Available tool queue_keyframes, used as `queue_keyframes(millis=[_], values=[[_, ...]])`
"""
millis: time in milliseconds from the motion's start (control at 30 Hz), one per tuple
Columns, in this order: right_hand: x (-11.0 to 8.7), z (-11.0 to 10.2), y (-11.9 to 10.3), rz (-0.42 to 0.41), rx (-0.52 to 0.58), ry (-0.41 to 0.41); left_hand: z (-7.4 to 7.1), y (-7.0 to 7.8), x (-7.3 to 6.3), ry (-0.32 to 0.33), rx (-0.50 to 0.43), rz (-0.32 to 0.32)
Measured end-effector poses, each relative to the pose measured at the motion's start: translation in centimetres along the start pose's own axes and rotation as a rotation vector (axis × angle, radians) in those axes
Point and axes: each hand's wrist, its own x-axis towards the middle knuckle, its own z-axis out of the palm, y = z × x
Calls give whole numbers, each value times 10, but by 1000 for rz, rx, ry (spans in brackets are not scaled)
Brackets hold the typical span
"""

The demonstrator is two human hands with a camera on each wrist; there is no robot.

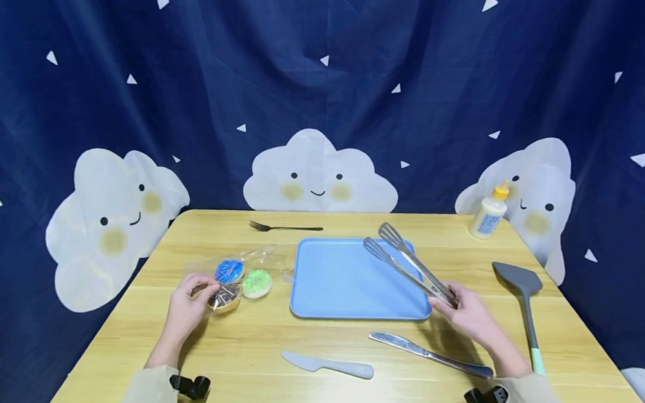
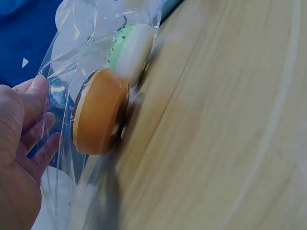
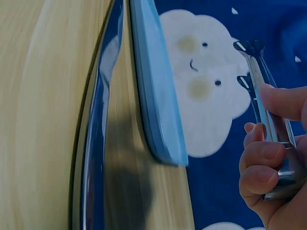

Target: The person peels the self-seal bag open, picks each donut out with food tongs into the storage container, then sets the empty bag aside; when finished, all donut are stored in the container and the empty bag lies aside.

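With thumb and forefinger, my left hand (image 1: 187, 304) pinches the film of a clear plastic bag (image 2: 64, 62). Inside the bag are three toy donuts: a blue one (image 1: 229, 271), a green one (image 1: 257, 283) and a chocolate-brown one (image 1: 225, 298) nearest the hand. In the left wrist view the brown donut's tan side (image 2: 101, 112) shows, and the blue one is hidden. On the other side, my right hand (image 1: 471, 315) grips metal tongs (image 1: 423, 272) by the handle end. Their two slotted heads are spread apart over the right part of a blue tray (image 1: 334, 282).
In front of the tray lie a metal knife (image 1: 429, 355) and a pale plastic knife (image 1: 328, 365). A fork (image 1: 286, 227) is behind it. A spatula (image 1: 524, 300) lies along the right side, and a glue bottle (image 1: 488, 215) stands at the back right corner.
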Motion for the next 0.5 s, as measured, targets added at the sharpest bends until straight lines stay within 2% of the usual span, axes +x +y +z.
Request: queue_keyframes(millis=[133,200,300,400,500], values=[[11,17,-8,-93,33,-7,-2,14,-1,-9,-63,-35],[15,24,-13,-146,31,-18,-3,15,-1,-9,-93,-62],[22,35,-22,-181,12,-55,-4,15,0,-4,-116,-82],[27,45,-32,-215,-52,-78,-4,15,0,-3,-130,-81],[32,54,-42,-289,-166,-60,-4,15,-1,-2,-136,-79]])
